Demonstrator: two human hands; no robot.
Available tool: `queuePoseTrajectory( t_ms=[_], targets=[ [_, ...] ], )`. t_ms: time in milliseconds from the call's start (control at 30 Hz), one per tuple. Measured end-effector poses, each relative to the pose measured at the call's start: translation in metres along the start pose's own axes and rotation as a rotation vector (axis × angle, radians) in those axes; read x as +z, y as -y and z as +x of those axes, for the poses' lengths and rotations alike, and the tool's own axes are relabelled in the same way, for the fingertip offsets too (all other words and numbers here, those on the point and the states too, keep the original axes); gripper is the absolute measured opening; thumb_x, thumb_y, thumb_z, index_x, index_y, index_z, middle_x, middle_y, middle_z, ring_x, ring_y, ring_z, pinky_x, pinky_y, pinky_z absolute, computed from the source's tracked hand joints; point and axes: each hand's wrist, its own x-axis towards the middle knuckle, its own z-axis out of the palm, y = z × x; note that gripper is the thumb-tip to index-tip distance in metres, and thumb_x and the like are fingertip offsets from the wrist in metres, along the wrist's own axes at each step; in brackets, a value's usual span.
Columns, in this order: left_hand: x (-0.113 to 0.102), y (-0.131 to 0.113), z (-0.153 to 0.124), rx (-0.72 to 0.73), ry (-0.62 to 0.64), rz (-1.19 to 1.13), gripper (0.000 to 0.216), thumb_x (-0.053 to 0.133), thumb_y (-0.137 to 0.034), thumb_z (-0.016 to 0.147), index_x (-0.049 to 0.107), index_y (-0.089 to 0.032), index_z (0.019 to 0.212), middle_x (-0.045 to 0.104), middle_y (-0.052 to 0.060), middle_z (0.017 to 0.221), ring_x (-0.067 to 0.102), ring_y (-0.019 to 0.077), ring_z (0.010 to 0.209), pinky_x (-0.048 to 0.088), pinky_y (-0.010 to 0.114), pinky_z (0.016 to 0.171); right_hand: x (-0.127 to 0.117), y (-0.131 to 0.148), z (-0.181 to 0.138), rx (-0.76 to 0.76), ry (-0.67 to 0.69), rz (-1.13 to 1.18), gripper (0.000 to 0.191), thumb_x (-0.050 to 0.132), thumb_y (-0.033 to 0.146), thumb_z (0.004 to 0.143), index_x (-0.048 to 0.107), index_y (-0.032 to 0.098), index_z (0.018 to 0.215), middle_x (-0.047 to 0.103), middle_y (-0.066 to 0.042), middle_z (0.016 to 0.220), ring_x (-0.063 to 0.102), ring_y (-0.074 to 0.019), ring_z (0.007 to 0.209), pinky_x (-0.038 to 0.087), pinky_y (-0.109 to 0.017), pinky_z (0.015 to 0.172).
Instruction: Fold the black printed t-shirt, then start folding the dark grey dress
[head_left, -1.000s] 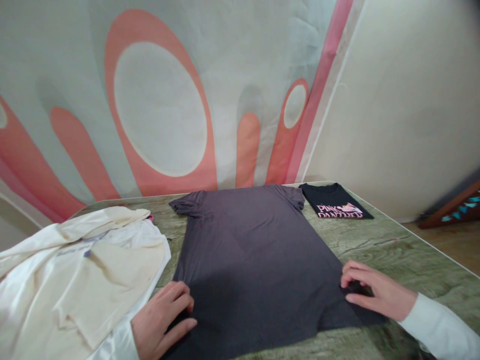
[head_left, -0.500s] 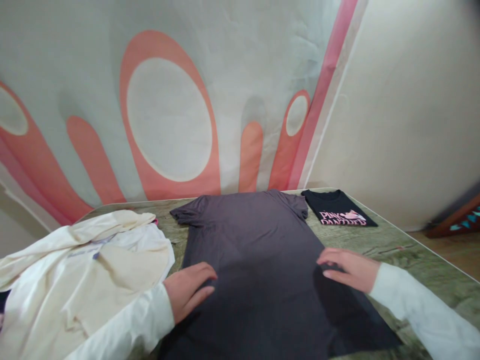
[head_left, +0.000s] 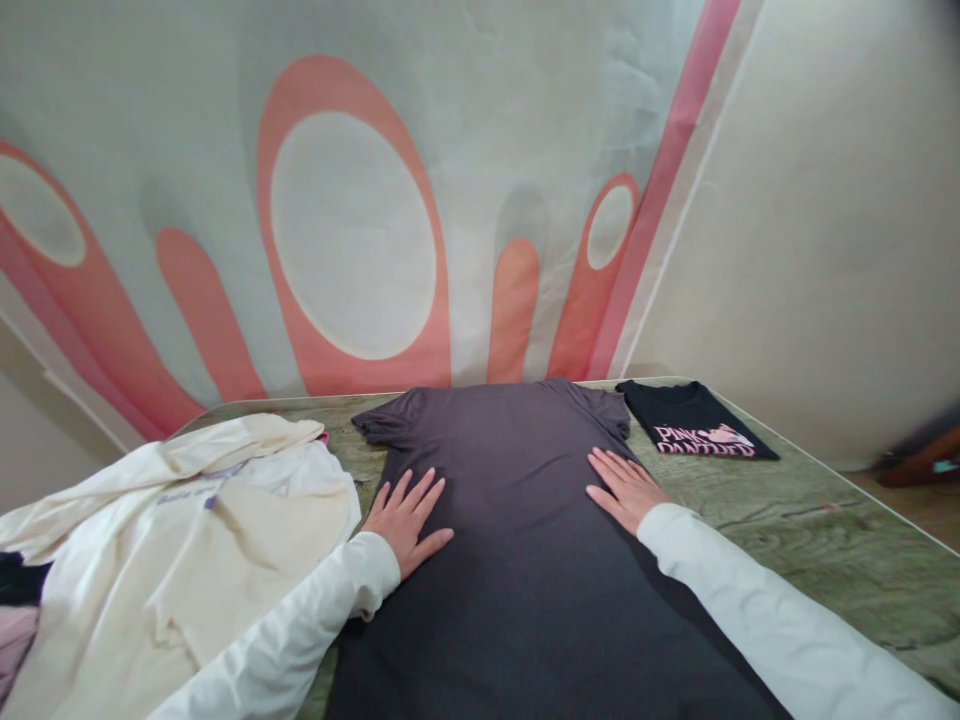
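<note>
A dark grey T-shirt [head_left: 517,560] lies spread out in front of me, its short sleeves at the far end and its lower part running out of view at the bottom. My left hand [head_left: 407,520] rests flat on its left side, fingers spread. On the right side of the shirt, my right hand [head_left: 626,488] lies flat with its fingers stretched out. Neither hand grips the cloth. Light creases cross the fabric between them.
Cream and white garments [head_left: 247,540] lie in a loose heap on the left. A folded black T-shirt [head_left: 690,415] with pink lettering sits at the far right of the wood-patterned table [head_left: 810,520]. Behind the table stands a wall with a pink pattern [head_left: 442,300].
Both hands have moved forward along the grey T-shirt, and their fingers have gone from curled to stretched flat. The view has shifted slightly.
</note>
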Motion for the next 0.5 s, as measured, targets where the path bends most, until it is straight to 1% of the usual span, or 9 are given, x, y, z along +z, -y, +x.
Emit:
queuePoseTrajectory(
  t_ms=[67, 133, 200, 233, 300, 367, 433, 500],
  targets=[
    [0.004, 0.010, -0.001, -0.059, -0.028, -0.034, 0.068, 0.033, -0.063, 0.076, 0.027, -0.027, 0.133, 0.021, 0.002, 0.141, 0.013, 0.0367, 0.126, 0.018, 0.053, 0.098, 0.004, -0.022, -0.002, 0.107, -0.029, 0.009, 0.059, 0.023, 0.053, 0.083, 0.030, 0.021, 0.132, 0.027, -0.003, 0.139, 0.023, -0.0214, 0.126, 0.022, -0.043, 0.101],
    [0.009, 0.021, 0.003, -0.097, -0.080, -0.098, 0.068, 0.040, -0.061, 0.073, 0.039, -0.021, 0.128, 0.029, 0.008, 0.137, 0.018, 0.0367, 0.125, 0.022, 0.051, 0.098, 0.003, -0.039, -0.003, 0.137, -0.071, 0.072, 0.057, 0.030, 0.052, 0.081, 0.039, 0.019, 0.127, 0.033, -0.006, 0.136, 0.028, -0.0238, 0.124, 0.026, -0.043, 0.100],
    [0.013, 0.035, 0.011, -0.131, -0.188, -0.203, 0.060, 0.047, -0.055, 0.072, 0.049, -0.015, 0.117, 0.038, 0.014, 0.129, 0.026, 0.0339, 0.122, 0.025, 0.047, 0.098, -0.001, -0.052, -0.002, 0.145, -0.133, 0.170, 0.052, 0.039, 0.047, 0.079, 0.048, 0.015, 0.118, 0.041, -0.012, 0.129, 0.038, -0.0254, 0.117, 0.031, -0.040, 0.096],
    [0.015, 0.043, 0.015, -0.161, -0.256, -0.282, 0.055, 0.049, -0.050, 0.071, 0.052, -0.013, 0.112, 0.042, 0.015, 0.125, 0.031, 0.0319, 0.120, 0.028, 0.046, 0.097, -0.004, -0.057, -0.001, 0.169, -0.164, 0.230, 0.049, 0.043, 0.044, 0.077, 0.050, 0.013, 0.114, 0.045, -0.014, 0.124, 0.045, -0.0253, 0.111, 0.036, -0.039, 0.093],
    [0.018, 0.056, 0.023, -0.268, -0.383, -0.503, 0.050, 0.052, -0.043, 0.070, 0.049, -0.012, 0.109, 0.046, 0.016, 0.116, 0.044, 0.0277, 0.110, 0.038, 0.043, 0.090, -0.009, -0.064, 0.001, 0.270, -0.205, 0.360, 0.043, 0.048, 0.036, 0.075, 0.050, 0.012, 0.110, 0.054, -0.015, 0.111, 0.056, -0.0225, 0.092, 0.044, -0.036, 0.082],
    [0.019, 0.066, 0.028, -0.405, -0.452, -0.755, 0.053, 0.055, -0.040, 0.067, 0.044, -0.012, 0.111, 0.050, 0.015, 0.109, 0.056, 0.0224, 0.092, 0.047, 0.038, 0.077, -0.012, -0.069, 0.002, 0.387, -0.189, 0.510, 0.040, 0.050, 0.032, 0.074, 0.049, 0.013, 0.109, 0.060, -0.012, 0.096, 0.060, -0.0176, 0.071, 0.049, -0.031, 0.065],
    [0.019, 0.071, 0.030, -0.506, -0.459, -0.909, 0.057, 0.060, -0.038, 0.064, 0.041, -0.012, 0.110, 0.055, 0.012, 0.098, 0.061, 0.0170, 0.072, 0.050, 0.033, 0.066, -0.013, -0.070, 0.002, 0.469, -0.127, 0.646, 0.039, 0.050, 0.033, 0.075, 0.047, 0.013, 0.108, 0.062, -0.008, 0.082, 0.056, -0.0139, 0.056, 0.046, -0.026, 0.048],
    [0.017, 0.072, 0.030, -0.544, -0.415, -0.932, 0.061, 0.064, -0.036, 0.060, 0.039, -0.011, 0.110, 0.059, 0.005, 0.078, 0.058, 0.0134, 0.056, 0.049, 0.029, 0.057, -0.013, -0.068, 0.002, 0.510, -0.055, 0.733, 0.039, 0.049, 0.037, 0.076, 0.047, 0.013, 0.106, 0.060, -0.005, 0.068, 0.050, -0.0116, 0.045, 0.038, -0.022, 0.037]
  ],
)
